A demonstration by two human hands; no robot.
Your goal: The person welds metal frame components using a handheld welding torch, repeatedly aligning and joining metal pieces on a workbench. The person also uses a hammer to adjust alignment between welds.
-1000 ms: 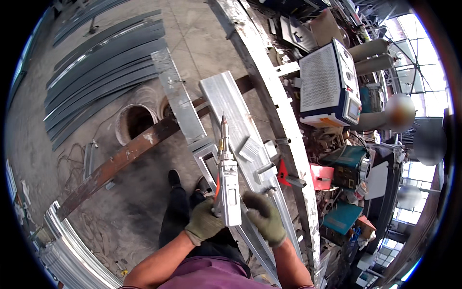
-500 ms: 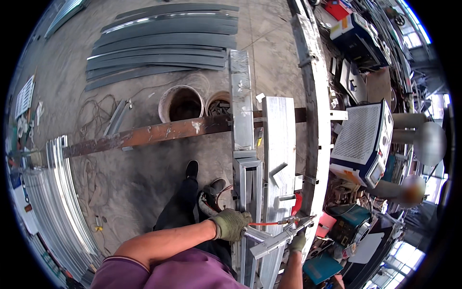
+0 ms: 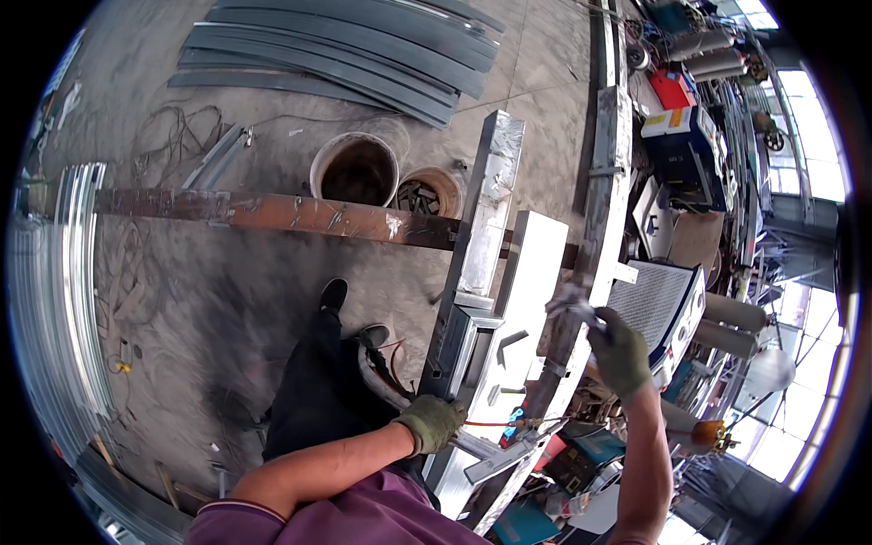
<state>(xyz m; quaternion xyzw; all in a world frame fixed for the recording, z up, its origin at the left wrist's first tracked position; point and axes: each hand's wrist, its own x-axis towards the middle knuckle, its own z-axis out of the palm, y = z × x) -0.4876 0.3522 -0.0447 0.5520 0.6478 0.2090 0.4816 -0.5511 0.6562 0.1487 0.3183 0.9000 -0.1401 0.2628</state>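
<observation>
My left hand (image 3: 431, 424), in a green work glove, is closed at the edge of a grey metal frame (image 3: 468, 336), by the end of a short T-shaped metal piece (image 3: 501, 460). What its fingers grip is hidden. A thin orange-red hose or rod (image 3: 488, 424) runs rightward from beside it. My right hand (image 3: 619, 356), also gloved, is raised over the right-hand beam and closed round a shiny metal hand tool (image 3: 576, 305), too smeared by motion to name. Small metal offcuts (image 3: 513, 339) lie on the wide pale metal bar (image 3: 538, 263) between my hands.
A rusty crossbeam (image 3: 272, 212) supports the bars. Behind it stand two buckets, one large (image 3: 316, 173) and one small (image 3: 454, 186) with metal scraps. Grey metal strips (image 3: 336, 45) lie on the floor ahead. Bright profiles (image 3: 82, 263) are stacked left; machines (image 3: 681, 150) stand right.
My right hand has come up and forward from beside the T-shaped piece, with the metal tool in it. My left hand stays by the frame. The view has turned, so the bars look tilted.
</observation>
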